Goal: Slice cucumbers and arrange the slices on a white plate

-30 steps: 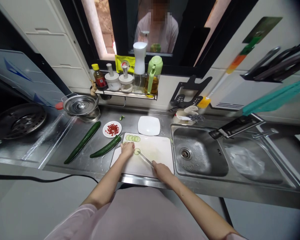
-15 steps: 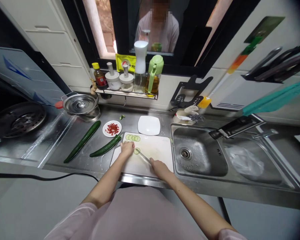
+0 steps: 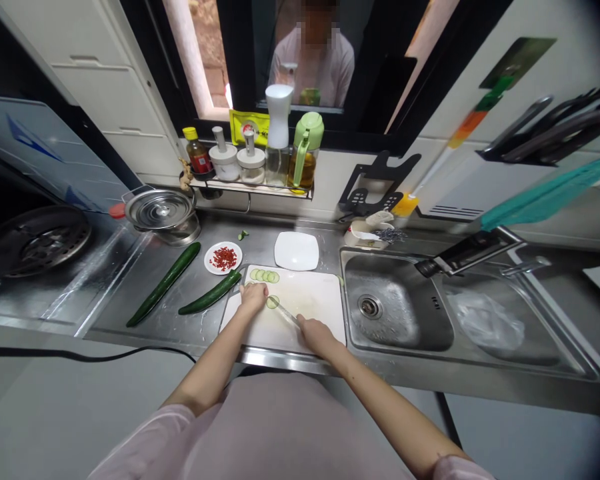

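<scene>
On the left part of a white cutting board (image 3: 310, 293), my left hand (image 3: 254, 297) is closed with curled fingers over a piece of cucumber, mostly hidden beneath it. A round, pale green cucumber slice (image 3: 273, 303) shows just right of the fingertips. My right hand (image 3: 320, 335) grips the handle of a knife (image 3: 289, 315), whose blade points up and left, its tip at that slice. Behind my left hand, several overlapping cucumber slices (image 3: 264, 275) lie in a row. A whole cucumber (image 3: 210, 293) reaches the board's left edge.
Another long cucumber (image 3: 164, 285) lies farther left. Behind the board are a plate of chopped red bits (image 3: 223, 258) and a white square plate (image 3: 297, 251). A steel pot (image 3: 163, 217) stands back left. The sink (image 3: 400, 303) adjoins the right side, under a black faucet (image 3: 460, 253).
The view has shifted slightly. Both hands, the knife and the slices keep nearly the same places on the board.
</scene>
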Available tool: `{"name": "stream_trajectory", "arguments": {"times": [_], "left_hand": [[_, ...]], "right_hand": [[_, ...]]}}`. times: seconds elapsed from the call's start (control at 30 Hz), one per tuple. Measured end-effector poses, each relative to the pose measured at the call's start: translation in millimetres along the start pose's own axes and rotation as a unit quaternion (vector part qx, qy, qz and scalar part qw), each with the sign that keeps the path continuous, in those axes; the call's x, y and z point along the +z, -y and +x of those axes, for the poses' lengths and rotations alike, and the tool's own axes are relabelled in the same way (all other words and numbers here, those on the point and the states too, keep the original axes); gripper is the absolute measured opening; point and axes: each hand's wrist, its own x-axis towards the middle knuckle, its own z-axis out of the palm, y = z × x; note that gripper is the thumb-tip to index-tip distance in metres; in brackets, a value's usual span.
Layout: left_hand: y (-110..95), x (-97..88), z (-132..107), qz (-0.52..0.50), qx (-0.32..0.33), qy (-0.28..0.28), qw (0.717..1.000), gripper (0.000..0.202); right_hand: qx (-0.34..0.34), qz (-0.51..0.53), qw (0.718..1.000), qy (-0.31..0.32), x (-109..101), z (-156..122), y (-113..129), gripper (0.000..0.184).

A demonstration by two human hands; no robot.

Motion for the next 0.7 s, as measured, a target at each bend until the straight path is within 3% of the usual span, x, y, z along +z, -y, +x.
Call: {"name": "stream_trajectory", "arguments": {"times": [0.3, 0.7], "left_hand": [[1.0, 2.7, 1.7, 0.007, -0.004, -0.001, 1.0, 0.018], [-2.1, 3.9, -5.7, 0.012, 0.0, -0.013, 1.0, 0.019]], "right_hand": [[0.007, -0.005, 1.0, 0.009, -2.7, -8.3, 2.9, 0.035], [0.015, -0.001, 1.0, 0.007, 14.8, -29.5, -13.0, 0.029]]}}
